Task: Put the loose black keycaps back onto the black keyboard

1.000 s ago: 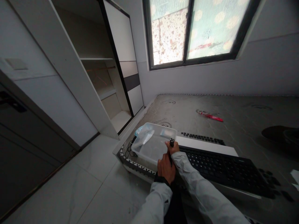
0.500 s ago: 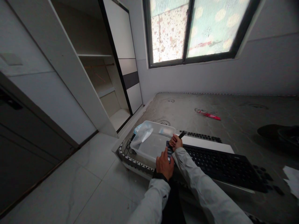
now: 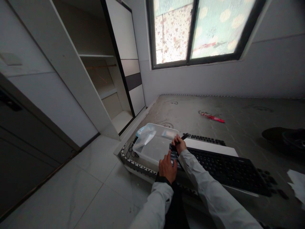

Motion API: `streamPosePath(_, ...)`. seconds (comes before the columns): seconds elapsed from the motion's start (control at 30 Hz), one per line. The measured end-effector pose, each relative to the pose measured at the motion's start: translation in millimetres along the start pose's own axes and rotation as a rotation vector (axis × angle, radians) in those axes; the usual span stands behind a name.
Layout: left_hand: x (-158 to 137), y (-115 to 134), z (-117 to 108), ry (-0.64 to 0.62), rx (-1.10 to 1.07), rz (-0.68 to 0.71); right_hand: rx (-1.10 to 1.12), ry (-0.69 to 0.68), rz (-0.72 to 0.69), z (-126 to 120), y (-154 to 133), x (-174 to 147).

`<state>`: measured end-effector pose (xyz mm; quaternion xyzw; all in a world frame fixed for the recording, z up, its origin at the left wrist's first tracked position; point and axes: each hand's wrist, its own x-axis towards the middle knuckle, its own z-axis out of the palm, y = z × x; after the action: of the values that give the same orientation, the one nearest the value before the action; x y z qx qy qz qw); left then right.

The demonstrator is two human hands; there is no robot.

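Observation:
A black keyboard [image 3: 221,167] lies slantwise on a white board or box lid [image 3: 212,147]. My left hand [image 3: 168,168] grips its left end, index finger stretched along the edge and thumb on top. Just above, my right hand [image 3: 179,144] is closed round a slim black-handled tool [image 3: 185,136]. The handle sticks out up and to the right; its working end points down at the left keys and is too small to make out. Loose black keycaps [image 3: 207,139] lie in rows behind the board, with more keycaps [image 3: 268,178] by the keyboard's right end.
A clear plastic box [image 3: 152,152] with a crumpled bag inside stands left of the keyboard, cables [image 3: 131,151] beside it. A red packet [image 3: 215,119] lies farther back on the mattress [image 3: 181,108]. At the right are a dark round object [image 3: 290,140] and white paper [image 3: 296,183].
My right hand has tilted and shifted slightly over the left keys, and the tool's handle has moved up a little. My left hand stays on the keyboard.

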<state>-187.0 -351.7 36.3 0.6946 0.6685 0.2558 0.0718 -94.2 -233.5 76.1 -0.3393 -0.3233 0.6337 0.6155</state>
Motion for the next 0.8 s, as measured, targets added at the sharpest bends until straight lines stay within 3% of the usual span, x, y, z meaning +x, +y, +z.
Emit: streamPosePath(0.8,-0.2,1.2,-2.0,-0.003,-0.013,-0.019,0.158,0.046,0.184,3.7,-2.7,-3.3)
